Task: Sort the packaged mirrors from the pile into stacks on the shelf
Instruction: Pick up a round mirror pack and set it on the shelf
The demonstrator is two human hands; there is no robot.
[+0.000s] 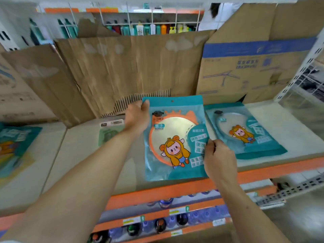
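Note:
A teal packaged mirror [172, 135] with an orange round frame and a cartoon figure is held over the white shelf [289, 130]. My left hand [137, 115] pinches its upper left corner. My right hand [216, 155] grips its right edge near the bottom. To its right a stack of teal mirror packages [245, 130] lies flat on the shelf. At the far left edge lies a blurred pile of teal packages [15, 148].
A green packaged item [110, 132] lies on the shelf behind my left arm. Cardboard sheets [122, 71] and a printed box [254, 67] stand along the back. The orange shelf rail [280, 169] runs in front, with bottles on the lower shelves.

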